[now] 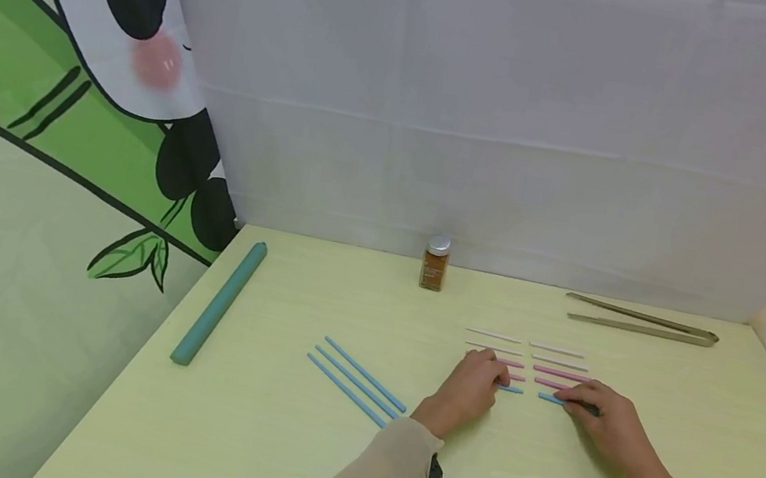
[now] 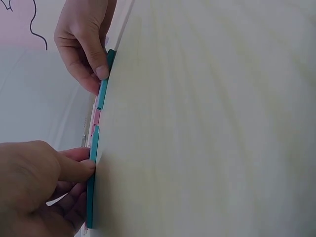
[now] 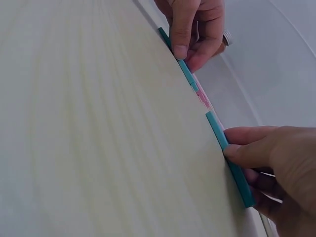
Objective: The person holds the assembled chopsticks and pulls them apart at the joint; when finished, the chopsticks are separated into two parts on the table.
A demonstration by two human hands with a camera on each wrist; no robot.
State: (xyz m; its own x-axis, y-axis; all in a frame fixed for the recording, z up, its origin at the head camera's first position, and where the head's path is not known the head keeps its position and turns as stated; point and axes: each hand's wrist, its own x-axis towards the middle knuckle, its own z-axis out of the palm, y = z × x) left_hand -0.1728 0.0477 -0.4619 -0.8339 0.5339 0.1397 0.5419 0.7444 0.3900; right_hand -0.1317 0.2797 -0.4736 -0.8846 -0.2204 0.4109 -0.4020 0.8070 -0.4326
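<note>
My left hand (image 1: 472, 391) pinches a short blue stick (image 1: 512, 389) between thumb and fingertips, low over the table. A second short blue stick (image 1: 549, 398) is pinched by my right hand (image 1: 607, 420). The two blue sticks lie nearly end to end, a small gap between them. In the left wrist view, the left blue stick (image 2: 91, 197) sticks out past both sides of the pinch. Just beyond my hands are pink sticks (image 1: 561, 374) and thin white sticks (image 1: 557, 350), arranged in two columns; my left fingers partly cover the left pink ones.
Three longer blue sticks (image 1: 359, 379) lie slanted left of my left arm. A green roll (image 1: 220, 303) lies near the table's left edge. Toward the back stand a small jar (image 1: 435, 265) with a silver lid and, at right, lying metal tongs (image 1: 642, 325). Behind hangs a white curtain (image 1: 494, 122).
</note>
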